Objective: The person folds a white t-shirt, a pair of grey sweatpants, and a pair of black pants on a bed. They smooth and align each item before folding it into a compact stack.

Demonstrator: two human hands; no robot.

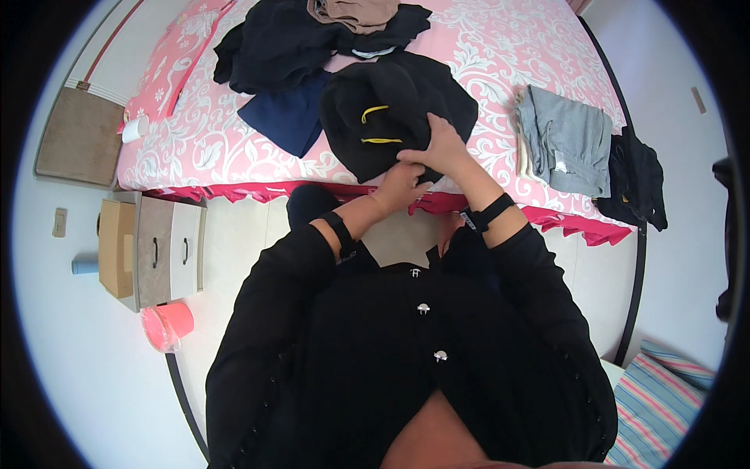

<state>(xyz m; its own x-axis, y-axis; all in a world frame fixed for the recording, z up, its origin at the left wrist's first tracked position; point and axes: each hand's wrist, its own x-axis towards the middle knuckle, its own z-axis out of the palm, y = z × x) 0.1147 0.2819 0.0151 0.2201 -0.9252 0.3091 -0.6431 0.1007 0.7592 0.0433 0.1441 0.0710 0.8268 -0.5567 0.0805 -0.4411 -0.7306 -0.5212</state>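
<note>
A black garment with two short yellow drawcord pieces lies bunched at the near edge of the bed. At its front edge, my left hand is curled on the cloth. My right hand rests on the garment's right part, thumb pointing towards my left hand and fingers reaching forward. Whether those fingers pinch any fabric is not clear. Just left of the garment is a navy blue cloth piece. Beyond it are heaped black clothes, with a brown garment on top.
The bed has a pink and white patterned sheet. Folded grey clothing and black clothing lie at its right edge. On the left are a white cup, a drawer cabinet, a cardboard box and a pink bucket.
</note>
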